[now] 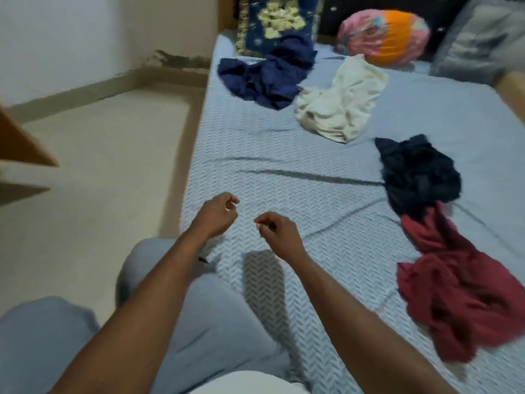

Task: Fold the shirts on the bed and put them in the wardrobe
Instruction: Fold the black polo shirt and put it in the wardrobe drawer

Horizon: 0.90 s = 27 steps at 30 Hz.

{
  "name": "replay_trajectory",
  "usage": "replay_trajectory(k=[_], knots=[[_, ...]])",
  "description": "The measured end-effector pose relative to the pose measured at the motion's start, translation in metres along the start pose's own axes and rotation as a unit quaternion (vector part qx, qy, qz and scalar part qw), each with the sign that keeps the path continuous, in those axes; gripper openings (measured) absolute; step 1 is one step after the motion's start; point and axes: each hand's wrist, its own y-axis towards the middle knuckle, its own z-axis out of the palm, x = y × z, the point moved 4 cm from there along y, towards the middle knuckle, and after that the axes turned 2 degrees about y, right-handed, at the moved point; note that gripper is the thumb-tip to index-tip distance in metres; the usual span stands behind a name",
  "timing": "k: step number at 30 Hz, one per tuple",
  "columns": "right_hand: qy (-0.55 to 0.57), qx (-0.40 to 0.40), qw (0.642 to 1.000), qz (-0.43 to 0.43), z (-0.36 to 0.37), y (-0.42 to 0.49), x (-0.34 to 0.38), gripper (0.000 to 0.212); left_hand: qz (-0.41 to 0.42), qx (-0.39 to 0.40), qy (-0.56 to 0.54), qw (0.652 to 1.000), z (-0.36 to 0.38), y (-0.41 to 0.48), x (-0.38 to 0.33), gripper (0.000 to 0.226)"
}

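Four crumpled on bed (284,194): navy shirt (270,75), cream shirt (341,100), black shirt (417,174), maroon shirt (460,294) | left hand (217,213), right hand (278,228): fingers curled, empty

Bare sheet on the bed (255,155) lies open before me, from the near edge to mid-mattress. The red shirt (460,294) and black shirt (417,174), touching, block my right flank. The white shirt (341,103) and navy shirt (270,75), side by side, bar the far end before the cushions (272,21). The floor (99,166) on my left stands open.
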Motion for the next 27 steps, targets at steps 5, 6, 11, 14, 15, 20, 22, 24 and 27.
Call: replay_trajectory(k=[5, 6, 11, 14, 15, 20, 22, 24, 27], knots=[[0.008, -0.066, 0.996, 0.059, -0.075, -0.043, -0.068, 0.01, 0.067, 0.123, 0.056, 0.989, 0.108, -0.002, -0.075, 0.036], [0.014, -0.074, 0.995, 0.069, -0.082, -0.048, -0.075, 0.009, 0.073, 0.14, 0.066, 0.985, 0.12, -0.002, -0.078, 0.037], [0.011, -0.154, 0.979, 0.135, -0.13, -0.07, -0.119, 0.014, 0.145, 0.178, 0.173, 0.958, 0.173, 0.011, -0.106, 0.051], [-0.017, -0.158, 0.973, 0.165, -0.163, -0.062, -0.144, 0.025, 0.17, 0.195, 0.306, 0.916, 0.189, 0.02, -0.113, 0.068], [-0.037, -0.15, 0.972, 0.176, -0.176, -0.054, -0.153, 0.03, 0.152, 0.213, 0.338, 0.904, 0.191, 0.024, -0.11, 0.075], [-0.172, -0.107, 0.951, 0.234, -0.243, 0.008, -0.2, 0.061, 0.114, 0.248, 0.396, 0.877, 0.19, 0.039, -0.094, 0.108], [-0.24, -0.086, 0.931, 0.263, -0.266, 0.033, -0.209, 0.063, 0.119, 0.25, 0.403, 0.872, 0.19, 0.043, -0.093, 0.112], [-0.25, -0.095, 0.915, 0.301, -0.287, 0.047, -0.21, 0.058, 0.112, 0.262, 0.401, 0.871, 0.191, 0.044, -0.094, 0.113], [-0.232, -0.099, 0.901, 0.352, -0.307, 0.063, -0.211, 0.056, 0.101, 0.28, 0.388, 0.872, 0.193, 0.048, -0.095, 0.112]])
